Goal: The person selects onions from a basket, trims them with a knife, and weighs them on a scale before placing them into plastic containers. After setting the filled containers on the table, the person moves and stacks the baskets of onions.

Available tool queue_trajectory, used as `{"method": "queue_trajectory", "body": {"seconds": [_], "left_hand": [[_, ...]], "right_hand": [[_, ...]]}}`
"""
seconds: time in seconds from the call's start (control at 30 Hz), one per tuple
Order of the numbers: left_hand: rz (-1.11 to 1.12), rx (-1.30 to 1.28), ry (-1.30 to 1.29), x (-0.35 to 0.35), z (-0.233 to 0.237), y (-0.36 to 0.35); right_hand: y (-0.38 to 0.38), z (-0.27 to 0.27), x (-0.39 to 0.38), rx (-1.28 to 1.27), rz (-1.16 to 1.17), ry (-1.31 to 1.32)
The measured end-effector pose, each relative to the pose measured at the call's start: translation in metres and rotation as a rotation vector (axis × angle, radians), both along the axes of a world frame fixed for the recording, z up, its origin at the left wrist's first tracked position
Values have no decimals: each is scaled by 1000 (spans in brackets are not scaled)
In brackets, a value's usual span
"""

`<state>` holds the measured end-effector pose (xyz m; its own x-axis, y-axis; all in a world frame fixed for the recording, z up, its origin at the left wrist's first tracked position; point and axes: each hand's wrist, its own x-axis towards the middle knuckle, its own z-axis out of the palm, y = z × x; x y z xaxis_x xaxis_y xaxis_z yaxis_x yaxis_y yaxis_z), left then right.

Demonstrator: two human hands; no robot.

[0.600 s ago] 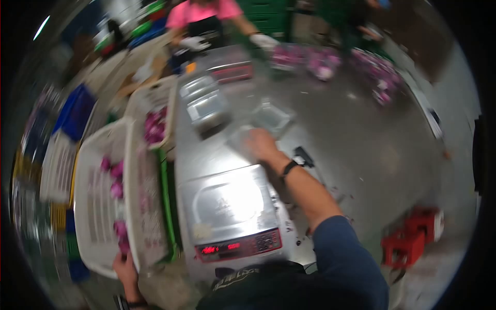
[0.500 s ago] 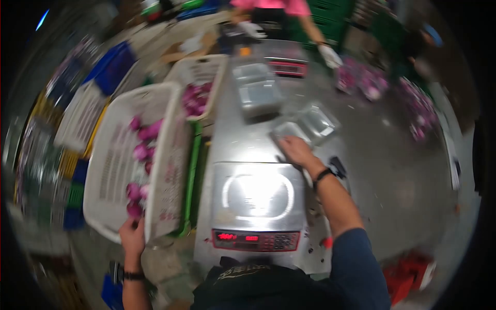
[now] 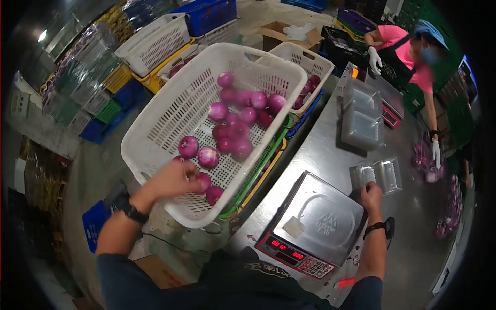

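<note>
Two bare hands work apart: the left hand (image 3: 175,181) is over the near end of the white plastic crate (image 3: 150,126), fingers curled beside a red onion (image 3: 205,182), though blur hides whether they grip it; the right hand (image 3: 371,196) pinches the near edge of an open clear clamshell (image 3: 390,175) on the steel table (image 3: 413,222), just beyond the digital scale (image 3: 325,219). That smooth, round onion could roll from a shallow fingertip hold, and the light clamshell could skid or buckle if its thin edge is tugged
</note>
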<state>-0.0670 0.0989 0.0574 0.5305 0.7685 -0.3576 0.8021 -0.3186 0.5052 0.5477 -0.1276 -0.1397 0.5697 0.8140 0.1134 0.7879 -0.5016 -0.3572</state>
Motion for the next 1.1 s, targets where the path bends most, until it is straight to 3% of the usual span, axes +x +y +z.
{"method": "queue_trajectory", "body": {"seconds": [0.1,0.13,0.2,0.3,0.4,0.53,0.57,0.67,0.87,0.97,1.03,1.07,1.1], "left_hand": [[94,-52,-163,-4,18,73],[80,30,-98,-3,16,96],[61,98,-28,2,7,134],[-18,195,-66,38,-28,171],[-148,233,25,78,-91,195],[106,213,76,126,-169,190],[230,239,152,135,-179,188],[217,185,199,153,-199,185],[211,207,209,152,-215,199],[272,52,-1,129,-207,218],[325,-826,-514,115,-184,240],[306,-935,-597,107,-181,249],[432,-960,-747,107,-158,243]], "right_hand": [[5,2,2,4,-11,-29],[6,5,1,16,-102,50],[11,10,-9,15,-198,131],[13,30,-32,52,-309,9],[0,62,-85,130,-149,-45],[-46,97,-179,-134,158,34],[-54,102,-201,-153,212,40],[-62,129,-258,-354,245,114],[-45,166,-298,-310,242,294],[-36,171,-302,-201,119,360],[-26,172,-301,-152,45,395],[-18,170,-301,-82,68,364],[-8,169,-301,-3,92,331]]}}
